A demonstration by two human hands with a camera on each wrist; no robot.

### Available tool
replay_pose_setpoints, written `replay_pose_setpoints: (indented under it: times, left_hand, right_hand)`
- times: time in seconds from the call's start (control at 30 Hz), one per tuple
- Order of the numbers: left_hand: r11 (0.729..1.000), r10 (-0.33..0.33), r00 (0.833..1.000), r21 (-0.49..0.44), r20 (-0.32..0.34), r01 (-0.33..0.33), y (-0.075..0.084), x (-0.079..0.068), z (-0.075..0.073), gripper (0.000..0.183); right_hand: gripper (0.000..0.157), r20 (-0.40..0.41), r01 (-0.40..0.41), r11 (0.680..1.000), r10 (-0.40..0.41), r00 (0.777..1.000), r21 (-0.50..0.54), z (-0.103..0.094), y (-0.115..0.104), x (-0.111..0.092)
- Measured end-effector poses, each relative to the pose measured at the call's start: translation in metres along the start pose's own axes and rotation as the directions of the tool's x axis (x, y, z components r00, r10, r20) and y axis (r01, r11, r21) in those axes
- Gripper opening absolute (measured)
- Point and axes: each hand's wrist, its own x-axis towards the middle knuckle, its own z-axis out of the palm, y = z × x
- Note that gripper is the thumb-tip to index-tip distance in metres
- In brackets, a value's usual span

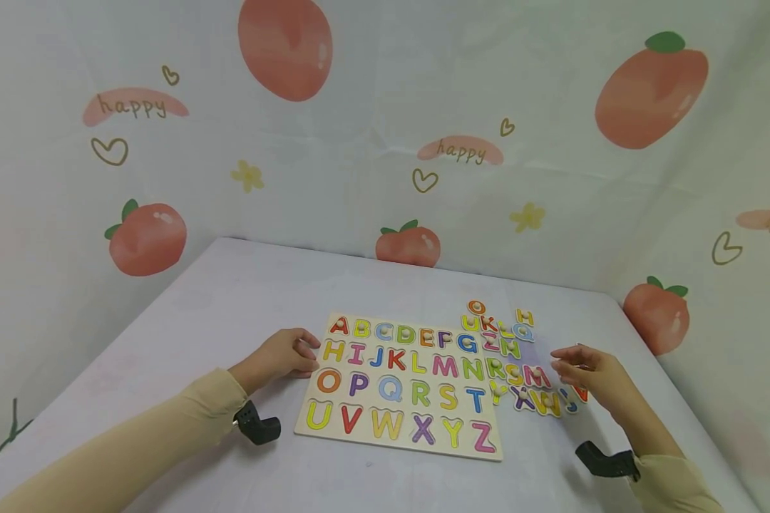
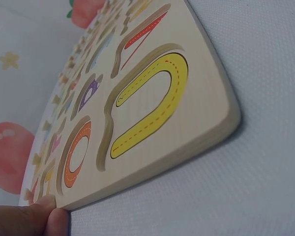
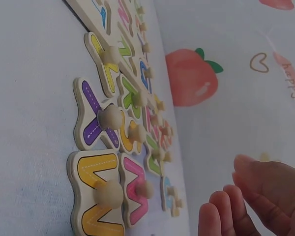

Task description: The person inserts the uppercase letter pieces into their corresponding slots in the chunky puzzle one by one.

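Note:
A wooden alphabet puzzle board (image 1: pixel 368 438) lies flat on the table. Its top row, from the A piece (image 1: pixel 339 326) to the G piece (image 1: pixel 467 343), holds knobbed letters; lower rows show printed recesses. My left hand (image 1: pixel 290 355) holds the board's left edge, and in the left wrist view a fingertip (image 2: pixel 45 201) overlaps that edge. My right hand (image 1: pixel 587 367) hovers over the right side of the loose letters, fingers loosely bent and nothing between them. Below it lie the M piece (image 1: pixel 536 377), W piece (image 1: pixel 545 403) and a red V piece (image 1: pixel 580 393), partly hidden by the hand.
More loose knobbed letters spread along the board's right side, among them the X piece (image 3: pixel 91 115), H piece (image 1: pixel 524 317) and O piece (image 1: pixel 477 307). A white cloth (image 1: pixel 334 164) printed with fruit hangs behind the table (image 1: pixel 263 278).

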Motion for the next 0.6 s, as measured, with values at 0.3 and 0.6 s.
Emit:
replay_pose_setpoints:
  times: [0.3, 0.6]
  left_hand:
    - [1.000, 0.001, 1.000, 0.011, -0.004, -0.001, 0.000, 0.000, 0.000, 0.040]
    - [1.000, -0.010, 1.000, 0.000, -0.009, 0.010, 0.000, 0.002, 0.000, 0.039]
  right_hand:
    - [0.060, -0.030, -0.027, 0.999, 0.028, 0.999, 0.047, 0.000, 0.005, 0.045]
    - [0.047, -0.168, -0.002, 0.993, 0.021, 0.986, 0.115, 0.005, -0.008, 0.097]
